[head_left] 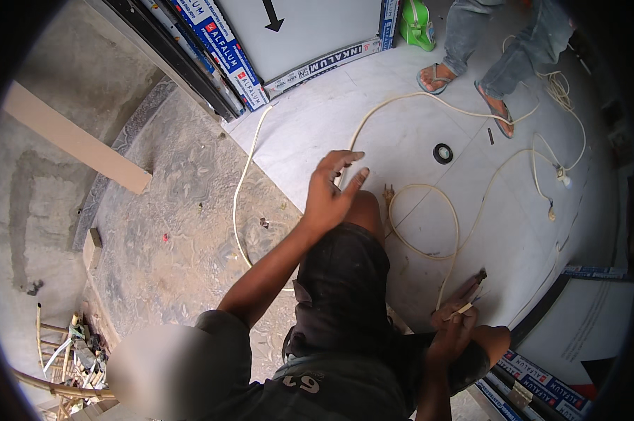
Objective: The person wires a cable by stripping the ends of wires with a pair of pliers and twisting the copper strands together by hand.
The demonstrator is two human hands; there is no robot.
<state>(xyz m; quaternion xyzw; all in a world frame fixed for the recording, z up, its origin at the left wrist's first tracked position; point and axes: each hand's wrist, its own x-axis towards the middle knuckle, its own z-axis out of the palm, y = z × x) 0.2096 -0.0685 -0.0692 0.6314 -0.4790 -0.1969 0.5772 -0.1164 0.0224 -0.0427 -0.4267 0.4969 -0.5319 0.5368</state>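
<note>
My left hand point(329, 196) is raised near my bent knee, its fingers curved and thumb apart. A cream electrical cable point(380, 107) runs along the floor and passes by the gap between thumb and fingers, with no grip on it showing. Low on the right, my right hand point(454, 335) pinches the end of a cream cable point(461, 309), and thin strands stick out of its tip. Beyond that hand lies a brownish shape with a dark tip point(480, 275) that I cannot make out. A two-pin plug point(388, 193) lies beside my knee, next to a loop of cable point(429, 186).
A roll of black tape point(443, 153) and a small dark bar point(490, 136) lie on the pale tiles. Another person's sandalled feet point(438, 77) stand at the far right, near a green bag point(417, 27). Taped framed panels point(324, 67) stand ahead; another panel point(577, 330) is at right.
</note>
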